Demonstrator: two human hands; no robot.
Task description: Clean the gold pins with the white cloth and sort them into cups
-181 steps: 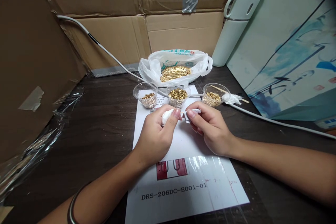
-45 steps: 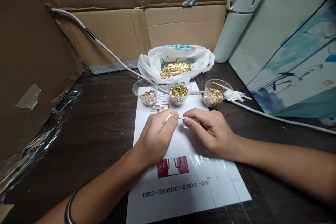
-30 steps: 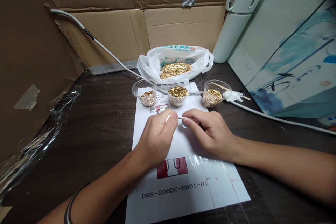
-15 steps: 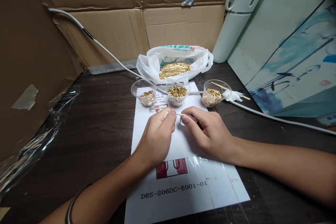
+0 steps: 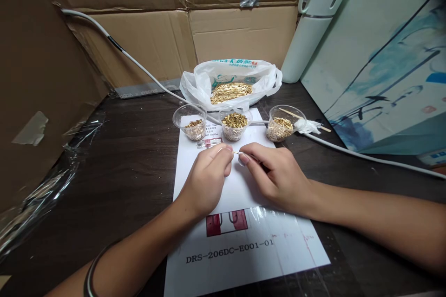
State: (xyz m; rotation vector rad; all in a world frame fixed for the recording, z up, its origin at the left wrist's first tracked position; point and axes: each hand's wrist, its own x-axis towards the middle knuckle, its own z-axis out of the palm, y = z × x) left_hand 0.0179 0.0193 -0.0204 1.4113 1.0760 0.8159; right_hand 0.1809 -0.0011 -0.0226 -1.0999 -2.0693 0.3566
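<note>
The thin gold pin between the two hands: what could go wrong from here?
The gold pin is pinched only at the tips of the left hand and right hand, so it may slip and be lost on the dark table. The middle cup stands just beyond the knuckles; a forward nudge could tip it.

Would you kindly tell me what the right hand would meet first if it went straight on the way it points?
Probably the left hand: the right hand points toward it along the thin pin both pinch, with little gap between them.
</note>
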